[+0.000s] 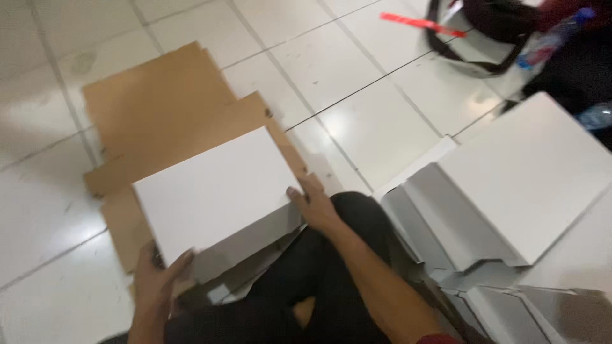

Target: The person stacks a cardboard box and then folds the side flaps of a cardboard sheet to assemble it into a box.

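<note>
On brown cardboard (159, 102): both hands grip white box (213, 191) edges.

Both hands, left (156, 277) and right (312, 204), gripping a white box (213, 191) over brown cardboard (159, 108).

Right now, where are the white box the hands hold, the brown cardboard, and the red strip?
white box (213, 191): head view, middle of its flat top.
brown cardboard (159, 105): head view, bare upper part of the sheet.
red strip (421, 23): head view, middle of the strip.
</note>
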